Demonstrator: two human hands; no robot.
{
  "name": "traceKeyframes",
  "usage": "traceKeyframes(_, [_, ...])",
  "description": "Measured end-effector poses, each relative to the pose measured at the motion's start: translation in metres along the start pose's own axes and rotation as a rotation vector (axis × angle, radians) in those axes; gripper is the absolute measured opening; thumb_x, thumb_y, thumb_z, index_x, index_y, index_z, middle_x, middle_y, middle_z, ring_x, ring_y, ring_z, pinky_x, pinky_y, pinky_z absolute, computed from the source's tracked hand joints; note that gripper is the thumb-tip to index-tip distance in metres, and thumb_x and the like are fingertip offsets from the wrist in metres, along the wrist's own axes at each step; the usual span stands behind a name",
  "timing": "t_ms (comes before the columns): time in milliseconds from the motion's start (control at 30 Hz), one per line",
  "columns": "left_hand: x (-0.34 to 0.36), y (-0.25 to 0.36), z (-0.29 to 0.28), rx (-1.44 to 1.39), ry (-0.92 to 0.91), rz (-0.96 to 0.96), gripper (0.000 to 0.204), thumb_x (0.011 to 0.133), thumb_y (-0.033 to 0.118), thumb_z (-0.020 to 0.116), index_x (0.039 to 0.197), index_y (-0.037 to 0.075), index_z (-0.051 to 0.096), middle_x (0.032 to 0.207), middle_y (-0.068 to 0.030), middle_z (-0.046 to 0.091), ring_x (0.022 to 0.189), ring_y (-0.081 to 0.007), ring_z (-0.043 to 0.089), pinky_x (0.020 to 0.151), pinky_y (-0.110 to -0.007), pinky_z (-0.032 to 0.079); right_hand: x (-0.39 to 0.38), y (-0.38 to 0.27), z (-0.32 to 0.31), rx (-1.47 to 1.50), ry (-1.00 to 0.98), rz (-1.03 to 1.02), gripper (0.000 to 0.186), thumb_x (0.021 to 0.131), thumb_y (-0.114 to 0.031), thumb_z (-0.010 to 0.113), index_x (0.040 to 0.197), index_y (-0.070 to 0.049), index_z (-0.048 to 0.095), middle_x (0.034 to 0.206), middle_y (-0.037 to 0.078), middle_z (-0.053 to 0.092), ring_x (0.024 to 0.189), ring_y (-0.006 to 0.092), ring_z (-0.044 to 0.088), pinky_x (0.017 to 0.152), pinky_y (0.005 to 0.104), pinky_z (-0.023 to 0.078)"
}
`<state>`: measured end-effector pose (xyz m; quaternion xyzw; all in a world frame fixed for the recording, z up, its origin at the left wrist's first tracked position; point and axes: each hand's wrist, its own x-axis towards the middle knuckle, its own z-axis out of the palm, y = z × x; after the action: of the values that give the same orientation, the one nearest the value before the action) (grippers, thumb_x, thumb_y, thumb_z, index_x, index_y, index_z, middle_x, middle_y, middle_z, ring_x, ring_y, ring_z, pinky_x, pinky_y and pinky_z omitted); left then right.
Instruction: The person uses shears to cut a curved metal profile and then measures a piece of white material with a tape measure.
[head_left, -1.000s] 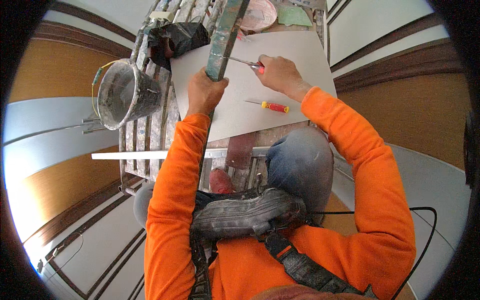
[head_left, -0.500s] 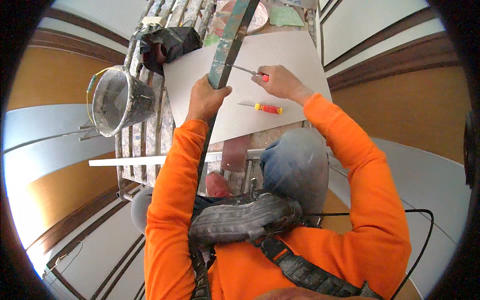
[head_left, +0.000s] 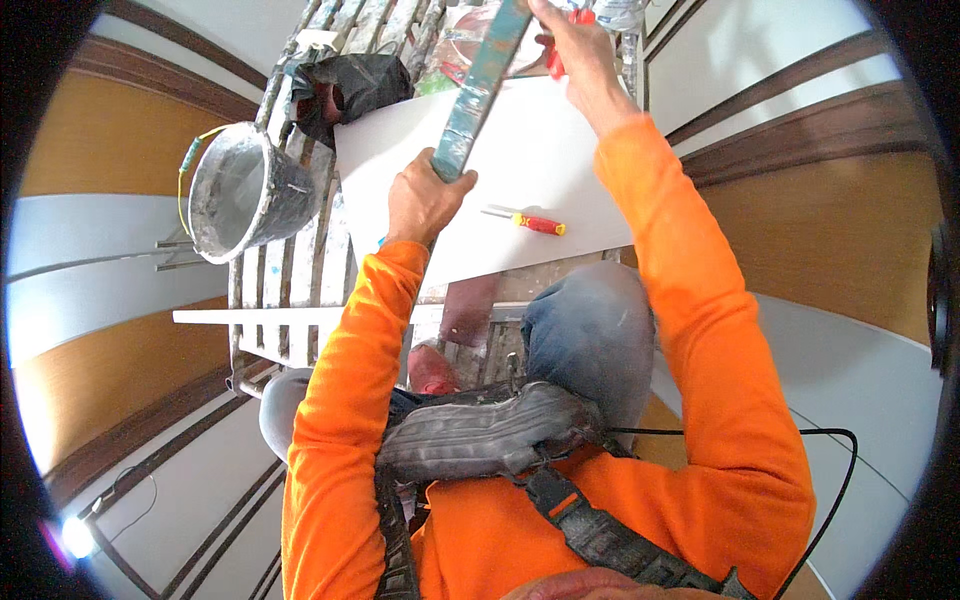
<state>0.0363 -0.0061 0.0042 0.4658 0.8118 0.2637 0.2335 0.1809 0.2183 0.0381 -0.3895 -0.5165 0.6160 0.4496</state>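
Note:
My left hand (head_left: 425, 200) is wrapped round a long, paint-worn green bar (head_left: 480, 95), which slants away from me over a white board (head_left: 540, 130). Its far end runs out of view at the top. Up there, my right hand (head_left: 583, 60) has its fingertips at or close to the bar; I cannot tell whether they touch it. A red-handled tool (head_left: 556, 62) is tucked in that hand, its metal part hidden. On the board lies a screwdriver (head_left: 538, 223) with a red and yellow handle, its thin shaft toward the left.
A splattered bucket (head_left: 250, 195) stands left on the slatted platform (head_left: 255, 285). Beside the board's far left corner lies a black bag (head_left: 365, 85). A white strip (head_left: 255, 316) crosses the slats before my knees. A dark cable (head_left: 735, 432) runs by my right arm.
My right hand has moved up and away along the bar with the red-handled tool, whose thin metal part no longer shows. My left hand keeps its hold, slightly shifted right.

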Motion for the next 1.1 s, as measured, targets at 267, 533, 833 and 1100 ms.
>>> traceKeyframes(267, [-0.017,0.022,0.014,-0.181,-0.175,0.052,0.05,0.078,0.031,0.075,0.105,-0.009,0.064,0.085,-0.0301,0.07,0.082,-0.0433,0.072,0.079,-0.047,0.057,0.042,-0.016,-0.009,0.235,0.054,0.165,0.021,0.09,-0.028,0.075,0.096,-0.01,0.068,0.076,0.002,0.067,0.056,0.0145,0.061,0.046,0.0307,0.047])
traceKeyframes(533, [-0.029,0.049,-0.002,-0.232,-0.181,0.092,0.052,0.076,0.031,0.076,0.108,-0.009,0.063,0.084,-0.0309,0.069,0.08,-0.0441,0.071,0.078,-0.047,0.056,0.036,0.02,-0.036,0.317,0.09,0.337,0.049,0.086,-0.03,0.081,0.124,-0.009,0.06,0.112,0.008,0.07,0.1,0.0253,0.068,0.085,0.0476,0.056])
traceKeyframes(833, [-0.032,0.05,-0.02,-0.42,-0.296,0.016,0.043,0.078,0.022,0.081,0.106,-0.004,0.061,0.071,-0.0116,0.065,0.058,-0.0193,0.065,0.057,-0.035,0.054,0.033,0.002,-0.025,0.432,0.11,0.268,0.041,0.08,-0.028,0.082,0.11,-0.009,0.061,0.104,0.005,0.067,0.092,0.0231,0.065,0.073,0.0458,0.057])
traceKeyframes(1100, [-0.031,0.037,-0.015,-0.282,-0.068,0.125,0.035,0.078,0.022,0.078,0.098,-0.001,0.062,0.075,-0.0187,0.067,0.069,-0.0337,0.067,0.067,-0.041,0.053,0.004,0.017,-0.038,0.73,0.329,0.171,0.034,0.085,-0.025,0.077,0.113,-0.011,0.064,0.109,0.005,0.068,0.1,0.0237,0.065,0.084,0.0415,0.057])
